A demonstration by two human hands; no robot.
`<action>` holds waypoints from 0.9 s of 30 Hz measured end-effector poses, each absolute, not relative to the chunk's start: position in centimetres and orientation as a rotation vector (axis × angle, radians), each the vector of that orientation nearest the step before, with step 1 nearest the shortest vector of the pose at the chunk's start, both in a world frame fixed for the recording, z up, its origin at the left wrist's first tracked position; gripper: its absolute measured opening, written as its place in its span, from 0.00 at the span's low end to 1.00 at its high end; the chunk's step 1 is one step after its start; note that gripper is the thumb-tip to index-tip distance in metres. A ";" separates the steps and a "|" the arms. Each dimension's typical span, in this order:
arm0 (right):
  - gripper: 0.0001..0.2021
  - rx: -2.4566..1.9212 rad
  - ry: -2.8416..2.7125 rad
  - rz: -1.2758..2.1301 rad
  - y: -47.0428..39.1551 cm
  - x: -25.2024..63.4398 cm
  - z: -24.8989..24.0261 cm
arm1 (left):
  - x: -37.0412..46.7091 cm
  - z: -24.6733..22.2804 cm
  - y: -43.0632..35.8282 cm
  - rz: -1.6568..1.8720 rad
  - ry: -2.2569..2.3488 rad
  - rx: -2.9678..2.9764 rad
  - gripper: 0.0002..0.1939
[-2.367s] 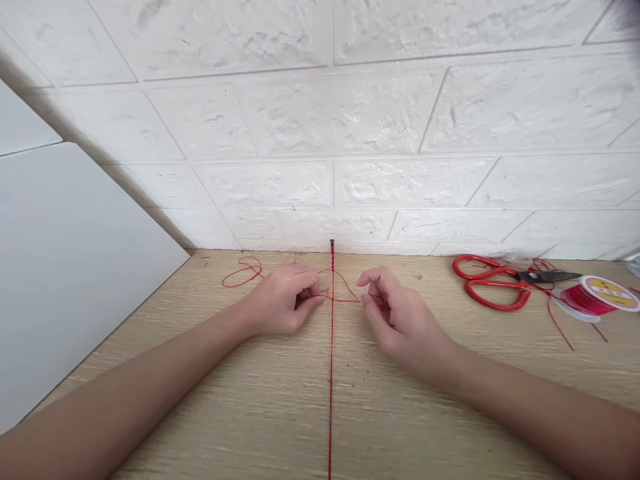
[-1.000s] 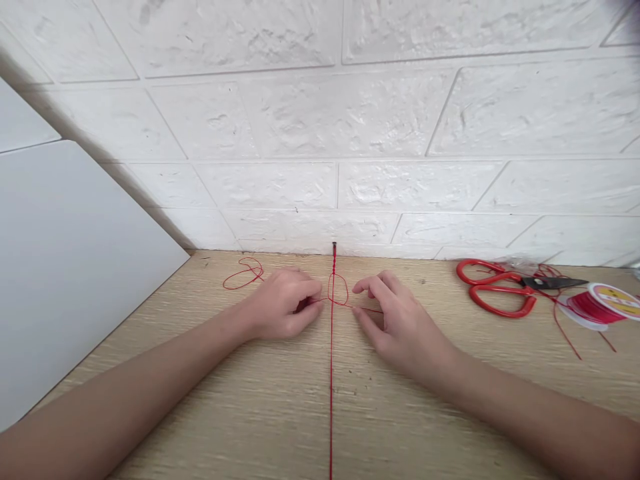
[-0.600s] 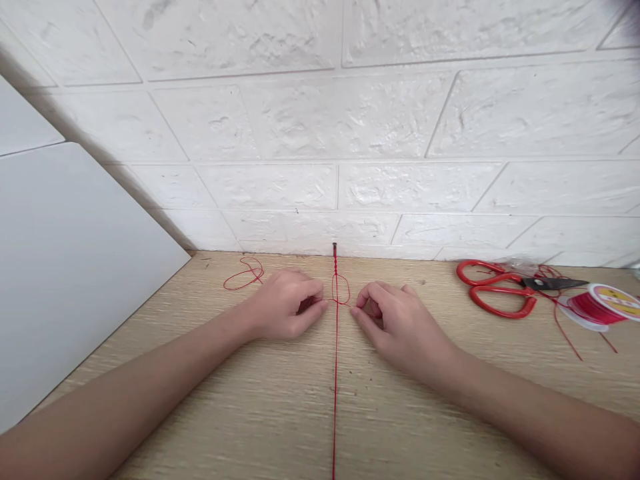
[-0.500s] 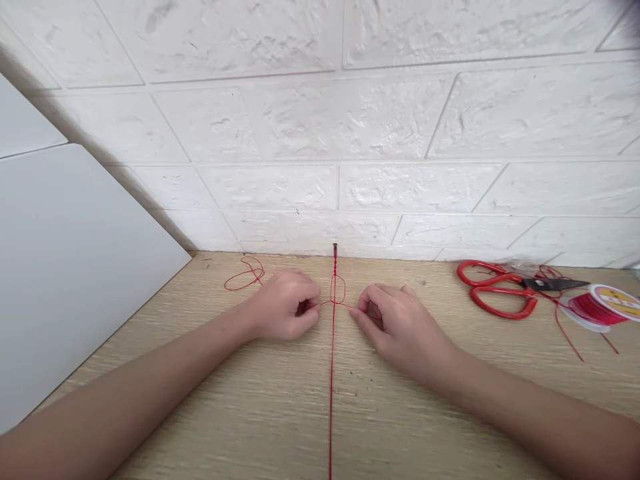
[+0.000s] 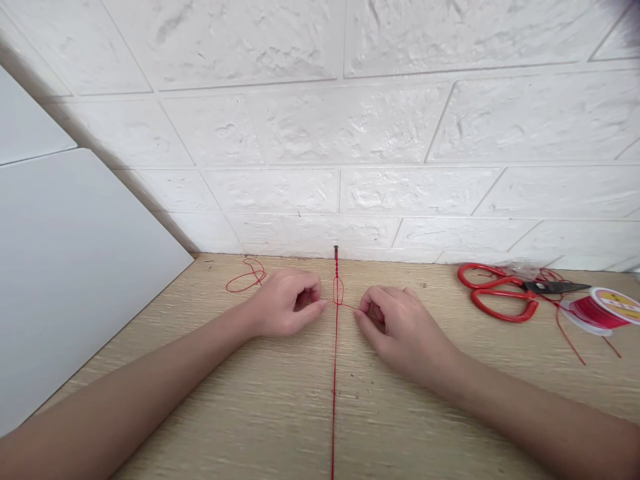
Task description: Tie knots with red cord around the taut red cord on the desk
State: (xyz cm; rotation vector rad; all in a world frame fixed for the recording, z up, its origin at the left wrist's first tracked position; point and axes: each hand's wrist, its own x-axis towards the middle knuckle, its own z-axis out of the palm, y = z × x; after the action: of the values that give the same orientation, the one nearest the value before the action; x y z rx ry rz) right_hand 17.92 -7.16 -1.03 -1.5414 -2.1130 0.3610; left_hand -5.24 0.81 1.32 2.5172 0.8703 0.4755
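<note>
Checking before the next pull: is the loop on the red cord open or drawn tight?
Open: tabletop shows inside the loop, just below the knots on the red cord.

The long cord (image 5: 335, 360) and the finer thread (image 5: 349, 307) are red. At right, the scissors (image 5: 532, 287) have red handles (image 5: 530, 312) and dark blades (image 5: 555, 287); the red-wound white spool (image 5: 595, 313) bears a yellow label (image 5: 620, 303). The worktop (image 5: 270, 413) is tan with streaky grain, the far wall (image 5: 300, 133) white, brick-patterned, the left panel (image 5: 90, 280) pale grey.
</note>
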 end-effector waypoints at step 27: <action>0.06 -1.528 -2.048 0.387 -6.4 18.6 -1.4 | -5.0 0.5 0.9 0.612 1.056 2.625 0.11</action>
State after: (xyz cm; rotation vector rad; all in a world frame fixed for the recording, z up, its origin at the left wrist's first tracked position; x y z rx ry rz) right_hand 18.55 -6.36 -1.36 -1.5283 -2.0478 0.3873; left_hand -5.01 0.88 0.54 2.6254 1.0556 0.6122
